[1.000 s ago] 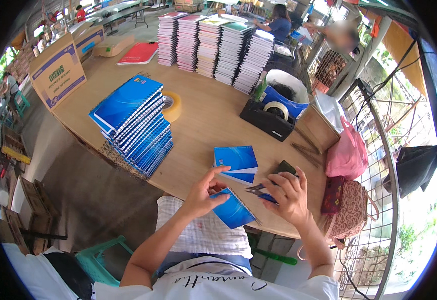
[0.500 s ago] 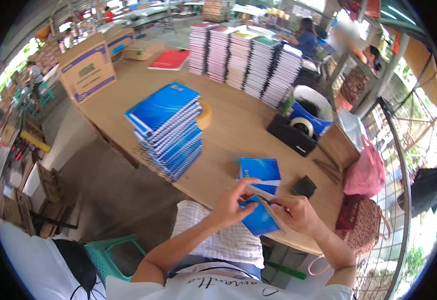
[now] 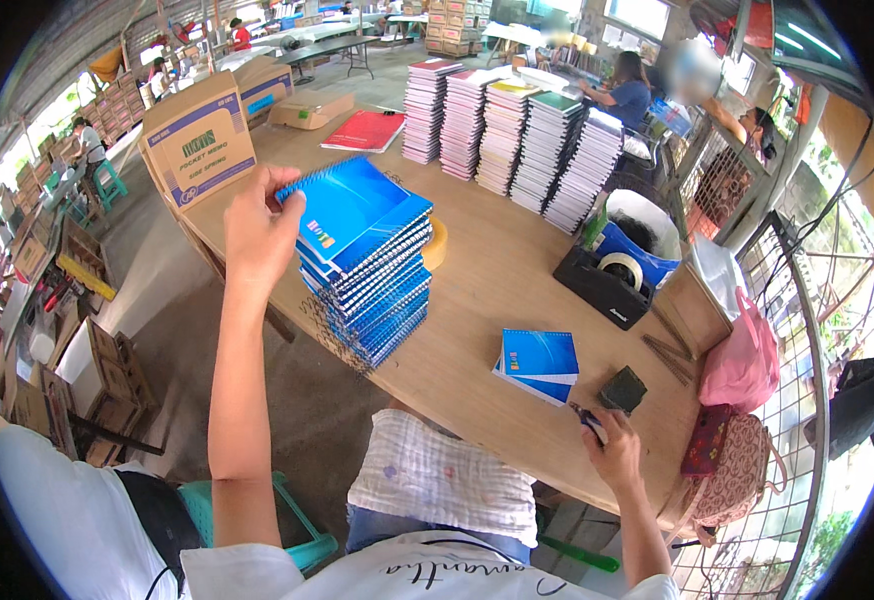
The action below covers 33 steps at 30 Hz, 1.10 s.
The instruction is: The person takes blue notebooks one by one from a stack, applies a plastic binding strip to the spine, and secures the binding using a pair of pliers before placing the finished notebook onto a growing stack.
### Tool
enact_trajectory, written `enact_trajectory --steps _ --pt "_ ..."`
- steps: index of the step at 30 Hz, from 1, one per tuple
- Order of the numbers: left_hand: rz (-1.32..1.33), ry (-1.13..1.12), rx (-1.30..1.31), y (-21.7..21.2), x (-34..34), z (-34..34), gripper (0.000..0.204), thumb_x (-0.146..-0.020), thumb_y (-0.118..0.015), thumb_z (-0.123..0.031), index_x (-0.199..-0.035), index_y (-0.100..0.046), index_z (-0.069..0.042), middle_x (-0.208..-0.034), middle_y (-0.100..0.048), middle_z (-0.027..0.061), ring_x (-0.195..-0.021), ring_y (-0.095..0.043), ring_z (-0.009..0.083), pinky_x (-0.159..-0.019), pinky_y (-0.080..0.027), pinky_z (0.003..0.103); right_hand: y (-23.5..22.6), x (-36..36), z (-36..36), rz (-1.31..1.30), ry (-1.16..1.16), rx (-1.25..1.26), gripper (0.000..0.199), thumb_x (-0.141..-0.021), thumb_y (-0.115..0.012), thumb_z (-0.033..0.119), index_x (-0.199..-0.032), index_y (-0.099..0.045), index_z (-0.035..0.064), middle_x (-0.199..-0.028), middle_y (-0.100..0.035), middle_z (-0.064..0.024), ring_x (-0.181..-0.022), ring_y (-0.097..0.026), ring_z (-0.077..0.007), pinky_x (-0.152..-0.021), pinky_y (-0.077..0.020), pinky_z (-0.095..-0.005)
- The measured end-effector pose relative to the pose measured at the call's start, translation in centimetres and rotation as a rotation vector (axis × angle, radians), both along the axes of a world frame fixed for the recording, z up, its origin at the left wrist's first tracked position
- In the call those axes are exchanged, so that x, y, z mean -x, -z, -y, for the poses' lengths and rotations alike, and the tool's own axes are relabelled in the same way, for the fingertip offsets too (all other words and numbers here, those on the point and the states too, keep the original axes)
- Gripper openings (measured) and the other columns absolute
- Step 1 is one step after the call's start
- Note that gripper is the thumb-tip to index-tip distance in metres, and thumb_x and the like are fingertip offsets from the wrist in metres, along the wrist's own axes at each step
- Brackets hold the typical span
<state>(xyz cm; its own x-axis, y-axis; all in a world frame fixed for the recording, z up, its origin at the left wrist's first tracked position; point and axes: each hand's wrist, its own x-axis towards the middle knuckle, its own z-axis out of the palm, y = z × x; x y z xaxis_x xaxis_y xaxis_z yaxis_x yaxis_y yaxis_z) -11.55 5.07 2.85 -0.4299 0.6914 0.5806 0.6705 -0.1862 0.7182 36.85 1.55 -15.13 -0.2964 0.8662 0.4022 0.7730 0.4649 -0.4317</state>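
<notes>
My left hand (image 3: 262,225) pinches the spiral-bound corner of a blue notebook (image 3: 362,205) on top of a tall stack of blue spiral notebooks (image 3: 382,320). Loose wire coils stick out along the stack's left side. Near the table's front right, my right hand (image 3: 617,450) is closed round a small dark hand tool (image 3: 587,416) that looks like pliers or cutters. Just beyond the tool lie a few blue pocket notebooks (image 3: 539,352), slightly fanned, with a dark green block (image 3: 622,389) to their right.
Several tall notebook stacks (image 3: 507,130) line the table's far side. A carton (image 3: 202,140) and a red notebook (image 3: 365,130) are at the far left. A black tape dispenser (image 3: 597,285), a bucket (image 3: 647,225) and a pink bag (image 3: 742,345) stand right. Other people sit in the background.
Both hands were on a blue pocket notebook at the front edge. It has left them, and my left hand has moved left to the tall stack. My right hand now shows the tool.
</notes>
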Motion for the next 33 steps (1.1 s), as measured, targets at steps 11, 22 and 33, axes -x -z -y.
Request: enact_trajectory --steps 11,22,33 --pt "0.129 0.676 0.044 2.8 -14.0 6.2 0.031 -0.081 -0.073 -0.017 -0.108 -0.065 -0.006 -0.097 -0.068 0.0080 -0.086 -0.065 0.0204 -0.072 -0.054 0.031 0.1 -5.2 -6.0 -0.259 0.184 0.094 0.026 -0.075 -0.074 0.014 -0.097 -0.067 0.0037 -0.092 -0.064 -0.0148 -0.094 -0.061 -0.0324 -0.083 -0.0489 -0.0435" --pt "-0.022 0.472 0.684 22.9 -19.8 -12.5 0.048 -0.070 -0.083 -0.022 -0.109 -0.061 -0.004 -0.091 -0.069 0.0141 -0.079 -0.067 0.0244 -0.071 -0.053 0.036 5.0 -15.8 -19.5 0.455 0.363 -0.214 0.023 -0.078 -0.067 0.008 -0.100 -0.061 0.0071 -0.111 -0.057 -0.0205 -0.089 -0.061 -0.0383 -0.074 -0.0502 -0.0445" --pt "-0.047 0.670 0.058 21.1 -18.9 3.2 0.029 -0.087 -0.063 -0.002 -0.115 -0.059 -0.006 -0.101 -0.060 0.0115 -0.092 -0.060 0.0269 -0.075 -0.049 0.035 -2.8 -5.8 -6.1 -0.203 0.077 0.140 0.031 -0.078 -0.060 -0.009 -0.103 -0.072 0.0058 -0.077 -0.059 -0.0099 -0.060 -0.055 -0.0237 -0.055 -0.0445 -0.0344"
